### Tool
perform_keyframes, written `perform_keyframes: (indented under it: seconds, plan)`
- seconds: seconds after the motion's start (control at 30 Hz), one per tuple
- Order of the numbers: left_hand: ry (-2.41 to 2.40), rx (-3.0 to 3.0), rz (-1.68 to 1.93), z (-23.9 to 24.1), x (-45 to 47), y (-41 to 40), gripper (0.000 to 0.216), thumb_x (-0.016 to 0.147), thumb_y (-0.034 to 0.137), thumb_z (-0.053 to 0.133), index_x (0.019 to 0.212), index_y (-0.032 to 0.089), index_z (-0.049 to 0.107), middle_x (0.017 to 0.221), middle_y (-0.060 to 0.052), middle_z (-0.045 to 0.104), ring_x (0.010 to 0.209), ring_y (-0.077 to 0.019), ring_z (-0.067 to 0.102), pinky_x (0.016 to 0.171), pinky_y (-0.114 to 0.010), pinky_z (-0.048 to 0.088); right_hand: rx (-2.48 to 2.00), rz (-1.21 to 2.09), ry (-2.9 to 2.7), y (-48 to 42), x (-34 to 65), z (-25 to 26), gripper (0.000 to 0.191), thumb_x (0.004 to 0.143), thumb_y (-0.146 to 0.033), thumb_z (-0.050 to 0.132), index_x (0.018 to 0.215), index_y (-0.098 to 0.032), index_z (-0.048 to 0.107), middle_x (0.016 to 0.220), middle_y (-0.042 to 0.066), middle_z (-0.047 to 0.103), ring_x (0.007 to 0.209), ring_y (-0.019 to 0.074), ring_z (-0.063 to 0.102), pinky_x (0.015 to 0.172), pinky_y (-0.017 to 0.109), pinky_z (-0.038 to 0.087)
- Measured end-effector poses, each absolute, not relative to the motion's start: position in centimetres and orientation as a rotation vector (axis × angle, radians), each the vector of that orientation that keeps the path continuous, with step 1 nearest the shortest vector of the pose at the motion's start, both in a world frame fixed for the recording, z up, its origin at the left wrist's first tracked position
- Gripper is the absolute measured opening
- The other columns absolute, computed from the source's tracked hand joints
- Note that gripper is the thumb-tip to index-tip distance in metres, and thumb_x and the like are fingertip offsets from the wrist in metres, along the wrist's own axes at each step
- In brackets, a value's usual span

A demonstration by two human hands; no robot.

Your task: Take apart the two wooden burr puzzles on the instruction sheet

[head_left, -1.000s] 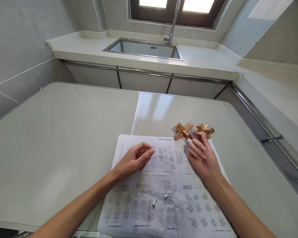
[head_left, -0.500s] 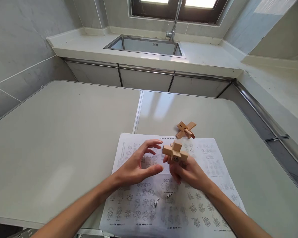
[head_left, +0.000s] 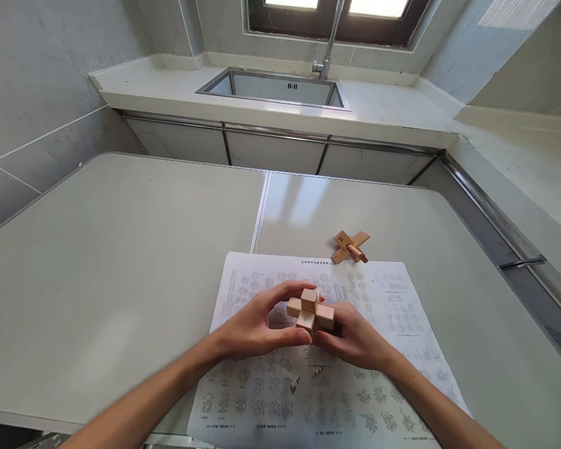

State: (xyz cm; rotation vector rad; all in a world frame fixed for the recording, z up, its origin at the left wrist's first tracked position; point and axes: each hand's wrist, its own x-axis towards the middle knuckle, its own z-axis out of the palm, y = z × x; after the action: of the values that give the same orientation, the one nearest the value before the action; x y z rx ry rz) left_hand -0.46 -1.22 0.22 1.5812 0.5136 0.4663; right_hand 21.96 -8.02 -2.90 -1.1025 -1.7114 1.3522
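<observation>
Both of my hands hold a small wooden cross-shaped puzzle (head_left: pixel 311 310) above a printed instruction sheet (head_left: pixel 383 324). My left hand (head_left: pixel 257 324) grips it from the left, thumb below and fingers curled over the top. From the right, my right hand (head_left: pixel 353 337) wraps its fingers around the other side. A second wooden puzzle (head_left: pixel 350 246), flatter and marked with a number, lies on the table just beyond the sheet's far edge.
The sheet lies on a pale table (head_left: pixel 121 249) with a seam down its middle. Behind it runs a white counter with a steel sink (head_left: pixel 273 90) and a tap (head_left: pixel 326 43) under a window. A metal rail (head_left: pixel 495 218) borders the right side.
My right hand picked the cross puzzle up from beside the other one and brought it back over the sheet. My left hand opened, then closed on it from the left.
</observation>
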Motion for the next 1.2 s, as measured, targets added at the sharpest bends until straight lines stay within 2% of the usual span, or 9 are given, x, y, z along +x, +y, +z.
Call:
perform_keyframes:
  seconds: [0.17,0.27,0.43,0.63,0.73,0.87,0.97,1.1,1.2]
  plan:
    - [0.499,1.546,0.503,0.3,-0.4,-1.2,0.061,0.090,0.042,0.079,0.145,0.028,0.056,0.146,-0.011,0.063,0.137,-0.0326,0.058,0.118,-0.048,0.045,-0.921,1.681,-1.508,-8.0,22.4,-2.4,0.039,0.105,-0.046,0.055,0.078,-0.019,0.059,0.070,0.000,0.059,0.057,0.0116,0.053,0.053,0.023,0.043]
    - [0.486,1.541,0.513,0.3,-0.4,-1.2,0.061,0.088,0.040,0.081,0.143,0.027,0.057,0.143,-0.011,0.064,0.136,-0.0318,0.060,0.117,-0.048,0.045,-0.904,1.734,-1.468,-7.9,22.6,-2.2,0.038,0.106,-0.046,0.055,0.085,-0.017,0.066,0.074,0.002,0.064,0.057,0.0114,0.059,0.053,0.022,0.047]
    - [0.511,1.564,0.525,0.2,-0.4,-1.2,0.061,0.085,0.038,0.085,0.139,0.026,0.059,0.140,-0.010,0.067,0.133,-0.0316,0.062,0.118,-0.048,0.045,-0.938,1.717,-1.490,-7.8,22.5,-2.2,0.043,0.104,-0.049,0.058,0.078,-0.016,0.066,0.065,0.001,0.064,0.054,0.0116,0.061,0.050,0.021,0.048]
    - [0.523,1.573,0.589,-0.3,-0.5,-1.3,0.066,0.081,0.038,0.088,0.140,0.028,0.060,0.140,-0.010,0.067,0.133,-0.0323,0.062,0.118,-0.049,0.045,-0.973,1.656,-1.492,-7.7,22.3,-1.7,0.043,0.104,-0.048,0.058,0.074,-0.018,0.064,0.067,0.001,0.063,0.056,0.0124,0.061,0.052,0.023,0.049]
    - [0.533,1.560,0.596,-0.5,-0.4,-1.3,0.065,0.083,0.042,0.086,0.141,0.027,0.061,0.142,-0.011,0.067,0.134,-0.0334,0.061,0.118,-0.050,0.045,-0.998,1.621,-1.485,-7.8,22.2,-1.6,0.036,0.104,-0.044,0.060,0.080,-0.018,0.066,0.070,0.002,0.065,0.057,0.0129,0.062,0.053,0.024,0.049]
    - [0.590,1.525,0.596,-0.5,-0.3,-1.1,0.057,0.094,0.047,0.073,0.146,0.028,0.059,0.148,-0.012,0.063,0.136,-0.0326,0.059,0.117,-0.051,0.046,-1.169,1.490,-1.420,-7.9,22.0,-2.0,0.019,0.102,-0.037,0.063,0.098,-0.019,0.067,0.077,0.001,0.069,0.057,0.0122,0.062,0.056,0.025,0.050]
    - [0.597,1.512,0.582,-0.4,-0.2,-1.1,0.069,0.091,0.047,0.078,0.153,0.032,0.052,0.152,-0.011,0.059,0.141,-0.0333,0.056,0.119,-0.053,0.044,-1.262,1.386,-1.375,-8.2,21.6,-2.4,0.014,0.099,-0.034,0.066,0.101,-0.020,0.066,0.073,-0.001,0.067,0.055,0.0122,0.060,0.054,0.024,0.048]
    - [0.651,1.562,0.537,0.0,0.0,-1.5,0.072,0.086,0.042,0.083,0.151,0.031,0.053,0.149,-0.010,0.061,0.137,-0.0332,0.059,0.118,-0.052,0.045,-1.301,1.397,-1.298,-8.6,20.9,-2.5,0.028,0.093,-0.042,0.074,0.086,-0.021,0.057,0.066,-0.004,0.060,0.054,0.0121,0.055,0.050,0.023,0.044]
    - [0.703,1.568,0.573,0.2,0.1,-1.6,0.066,0.087,0.038,0.082,0.147,0.029,0.055,0.142,-0.009,0.066,0.130,-0.0306,0.064,0.115,-0.048,0.049,-1.299,1.418,-1.329,-8.5,20.9,-2.2,0.030,0.095,-0.048,0.071,0.094,-0.021,0.060,0.071,-0.002,0.062,0.059,0.0136,0.056,0.054,0.025,0.045]
